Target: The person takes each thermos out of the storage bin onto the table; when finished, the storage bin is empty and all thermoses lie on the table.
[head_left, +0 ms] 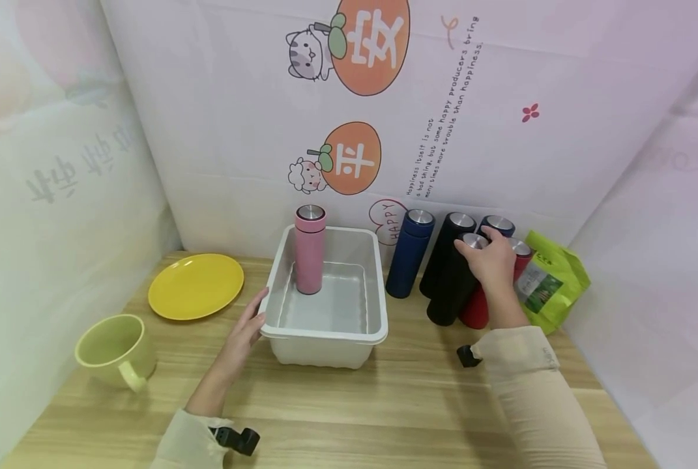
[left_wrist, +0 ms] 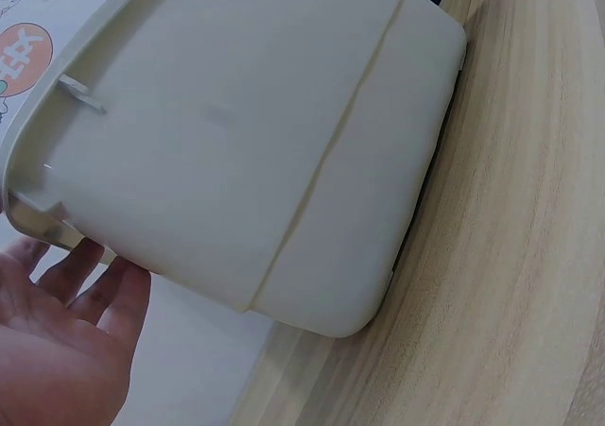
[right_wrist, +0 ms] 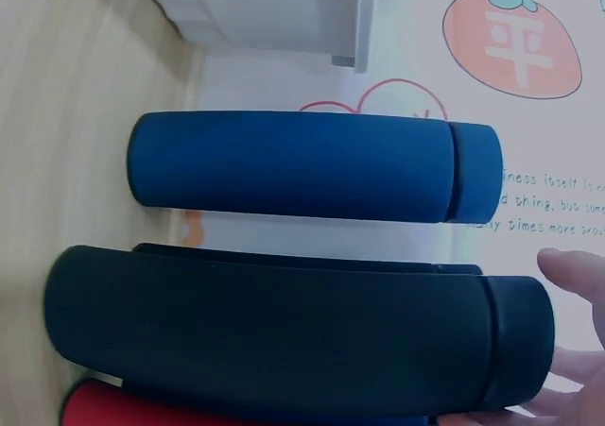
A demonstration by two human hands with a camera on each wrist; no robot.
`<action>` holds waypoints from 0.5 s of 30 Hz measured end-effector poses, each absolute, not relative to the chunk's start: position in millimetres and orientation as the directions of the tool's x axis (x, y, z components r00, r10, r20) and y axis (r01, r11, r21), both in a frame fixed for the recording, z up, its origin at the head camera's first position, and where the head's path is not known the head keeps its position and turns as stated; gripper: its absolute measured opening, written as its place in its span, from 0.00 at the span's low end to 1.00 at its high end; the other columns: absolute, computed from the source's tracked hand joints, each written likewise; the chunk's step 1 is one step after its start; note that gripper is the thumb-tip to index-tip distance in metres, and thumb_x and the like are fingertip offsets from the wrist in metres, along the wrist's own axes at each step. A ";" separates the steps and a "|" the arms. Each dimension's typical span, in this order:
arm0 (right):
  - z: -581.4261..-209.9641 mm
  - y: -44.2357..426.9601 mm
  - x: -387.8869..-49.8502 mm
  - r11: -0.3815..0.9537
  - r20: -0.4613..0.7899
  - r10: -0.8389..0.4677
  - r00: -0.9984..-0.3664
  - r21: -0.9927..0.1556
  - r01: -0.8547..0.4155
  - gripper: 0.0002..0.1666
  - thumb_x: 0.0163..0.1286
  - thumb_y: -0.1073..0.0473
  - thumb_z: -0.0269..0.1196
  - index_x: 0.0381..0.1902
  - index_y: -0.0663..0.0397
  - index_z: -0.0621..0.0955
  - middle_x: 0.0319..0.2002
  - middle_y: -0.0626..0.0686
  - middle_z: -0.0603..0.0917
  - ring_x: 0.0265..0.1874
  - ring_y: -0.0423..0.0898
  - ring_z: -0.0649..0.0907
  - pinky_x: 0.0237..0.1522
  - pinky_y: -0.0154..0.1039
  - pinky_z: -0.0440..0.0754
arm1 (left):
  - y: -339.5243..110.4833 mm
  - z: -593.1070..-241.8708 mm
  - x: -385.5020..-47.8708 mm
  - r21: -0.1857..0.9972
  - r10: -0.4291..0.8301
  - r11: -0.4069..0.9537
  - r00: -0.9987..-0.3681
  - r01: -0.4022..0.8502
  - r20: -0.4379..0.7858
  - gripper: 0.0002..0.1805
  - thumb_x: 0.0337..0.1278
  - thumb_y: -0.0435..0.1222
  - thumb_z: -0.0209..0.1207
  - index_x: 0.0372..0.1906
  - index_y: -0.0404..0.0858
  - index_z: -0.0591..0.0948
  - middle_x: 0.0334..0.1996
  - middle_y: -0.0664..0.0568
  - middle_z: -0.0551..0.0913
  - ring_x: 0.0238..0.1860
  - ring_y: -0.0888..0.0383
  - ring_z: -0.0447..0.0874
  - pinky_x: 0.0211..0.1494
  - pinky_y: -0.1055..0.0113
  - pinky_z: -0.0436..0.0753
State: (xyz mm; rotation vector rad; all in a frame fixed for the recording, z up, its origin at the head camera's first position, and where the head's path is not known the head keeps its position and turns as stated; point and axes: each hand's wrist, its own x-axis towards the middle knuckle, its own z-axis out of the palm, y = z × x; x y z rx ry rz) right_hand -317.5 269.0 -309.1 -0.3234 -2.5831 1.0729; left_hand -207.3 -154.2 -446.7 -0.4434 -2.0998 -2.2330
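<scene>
A black thermos bottle (head_left: 453,286) stands upright at the front of a group of bottles. My right hand (head_left: 492,260) is at its steel-topped lid, the thumb on the left and the fingers behind. The right wrist view shows a small gap between the thumb (right_wrist: 572,273) and the lid of the black thermos (right_wrist: 284,332). With loosely extended fingers, my left hand (head_left: 246,332) touches the left rim of a light grey plastic bin (head_left: 325,340); the left wrist view shows its fingers (left_wrist: 123,303) against the bin's edge. A pink thermos (head_left: 310,257) stands inside the bin.
A blue thermos (head_left: 408,257) stands between bin and group. Behind the front bottle are another black thermos (head_left: 447,244), a second blue one (head_left: 499,225) and a red one (head_left: 476,311). A green packet (head_left: 554,280) leans at right; a yellow plate (head_left: 196,286) and mug (head_left: 114,348) sit left.
</scene>
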 end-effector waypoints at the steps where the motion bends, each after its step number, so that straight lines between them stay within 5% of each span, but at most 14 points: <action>1: -307.0 268.5 -317.4 0.695 0.202 0.324 -0.924 -0.714 0.087 0.45 0.66 0.44 0.64 0.74 0.58 0.62 0.70 0.67 0.60 0.69 0.63 0.59 0.66 0.58 0.59 | -154.4 -447.1 -207.5 0.971 0.161 -0.081 -0.959 0.225 0.235 0.30 0.77 0.38 0.36 0.77 0.36 0.47 0.77 0.40 0.41 0.74 0.42 0.40 0.70 0.42 0.47; 15: -273.8 263.1 -311.1 0.775 0.181 0.273 -0.945 -0.623 0.105 0.44 0.68 0.44 0.62 0.74 0.59 0.61 0.71 0.65 0.61 0.68 0.64 0.62 0.63 0.60 0.63 | -154.1 -447.9 -207.3 0.971 0.168 -0.085 -0.957 0.223 0.234 0.30 0.77 0.38 0.35 0.78 0.37 0.47 0.77 0.41 0.40 0.74 0.43 0.40 0.70 0.41 0.47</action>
